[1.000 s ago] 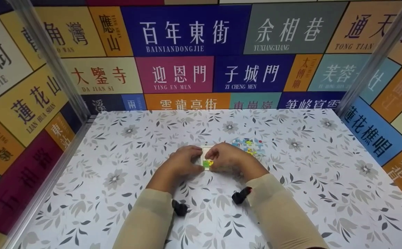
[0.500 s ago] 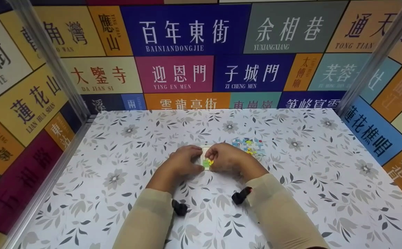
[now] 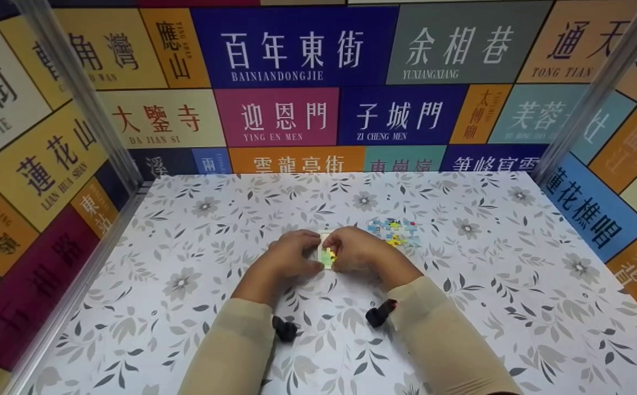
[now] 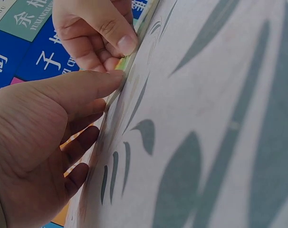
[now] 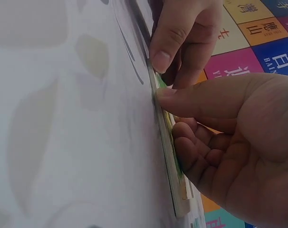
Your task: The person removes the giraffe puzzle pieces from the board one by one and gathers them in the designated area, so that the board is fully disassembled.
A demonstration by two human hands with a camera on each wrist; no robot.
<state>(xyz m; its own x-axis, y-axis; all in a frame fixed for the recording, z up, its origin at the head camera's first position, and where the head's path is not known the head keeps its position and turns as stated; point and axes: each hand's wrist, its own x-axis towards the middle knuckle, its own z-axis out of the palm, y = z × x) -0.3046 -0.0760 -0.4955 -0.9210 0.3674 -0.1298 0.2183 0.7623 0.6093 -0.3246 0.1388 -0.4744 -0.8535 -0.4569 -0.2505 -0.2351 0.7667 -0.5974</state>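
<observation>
A small pale puzzle tray (image 3: 322, 238) lies flat on the table between both hands. My left hand (image 3: 294, 253) holds its left side, fingers toward the far corner and thumb at the near corner. Over the tray's right side, my right hand (image 3: 358, 249) has curled fingers on a yellow-and-green jigsaw piece (image 3: 333, 254). In the right wrist view, the right thumb (image 5: 168, 99) rests along the tray's wooden edge (image 5: 168, 166) while the fingertips bend in over the pieces. The right hand hides much of the tray's inside.
Loose blue and yellow jigsaw pieces (image 3: 398, 237) lie in a cluster beyond the right hand. A floral-patterned cloth (image 3: 186, 318) covers the table. Printed sign panels (image 3: 277, 118) stand behind and at both sides. Black devices (image 3: 284, 329) are strapped at the wrists.
The right hand has shifted slightly left over the tray, and the yellow-and-green piece under its fingers has turned or moved a little. The left hand stays in place.
</observation>
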